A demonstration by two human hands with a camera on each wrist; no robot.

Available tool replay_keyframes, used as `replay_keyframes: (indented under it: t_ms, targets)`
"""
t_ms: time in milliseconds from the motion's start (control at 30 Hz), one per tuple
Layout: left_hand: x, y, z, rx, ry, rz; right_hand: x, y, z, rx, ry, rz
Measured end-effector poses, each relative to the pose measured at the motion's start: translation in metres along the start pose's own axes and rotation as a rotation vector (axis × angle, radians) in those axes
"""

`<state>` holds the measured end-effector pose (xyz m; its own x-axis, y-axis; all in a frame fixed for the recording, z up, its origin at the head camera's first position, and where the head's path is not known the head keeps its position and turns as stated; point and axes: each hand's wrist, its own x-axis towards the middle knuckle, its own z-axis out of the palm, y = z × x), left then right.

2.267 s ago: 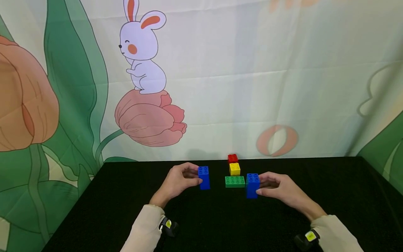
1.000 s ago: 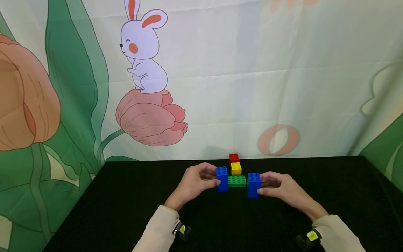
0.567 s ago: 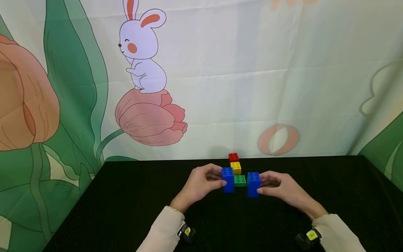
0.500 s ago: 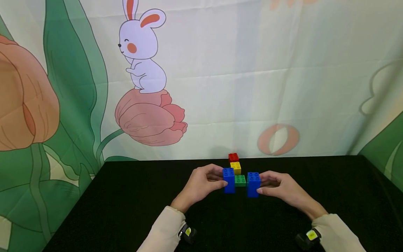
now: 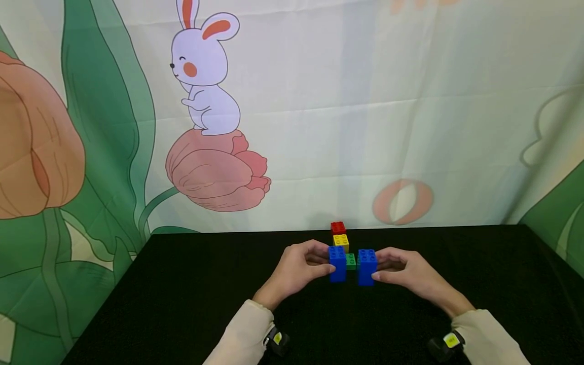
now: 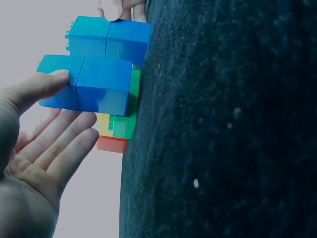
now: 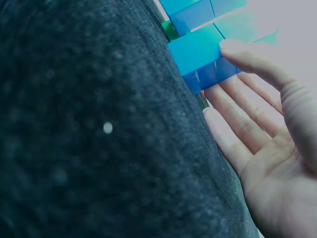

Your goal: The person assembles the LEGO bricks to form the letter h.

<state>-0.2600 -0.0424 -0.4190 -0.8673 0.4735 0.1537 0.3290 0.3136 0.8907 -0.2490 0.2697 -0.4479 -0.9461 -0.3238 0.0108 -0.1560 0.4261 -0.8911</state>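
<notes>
Over the black tabletop (image 5: 182,294), the left hand (image 5: 300,267) pinches the left blue stack (image 5: 337,264), thumb on the near side, fingers reaching behind; the right hand (image 5: 407,271) pinches the right blue stack (image 5: 367,267) in the same fashion. Both stand upright, close but not touching. Take that slim gap as the dial's centre: left stack at nine o'clock, right at three, the green brick (image 5: 351,262) just beyond at twelve and partly hidden. The yellow brick (image 5: 341,242) is farther out towards eleven, the red brick (image 5: 337,228) behind that. Whether the left stack's base touches down, I can't tell. Looks like careful positioning, this! I'd hold the right stack steady as the mark and bring the left one square to it, front faces in line, fingertips clear of the inner sides. And mind twelve o'clock: a careless nudge could knock the green brick askew.
</notes>
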Motion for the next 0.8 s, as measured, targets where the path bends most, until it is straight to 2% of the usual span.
replay_keyframes:
  t_ms: [800]
  targets:
    - [0.003, -0.002, 0.012, 0.039, -0.021, 0.009, 0.000, 0.000, -0.001, -0.008, -0.016, -0.011]
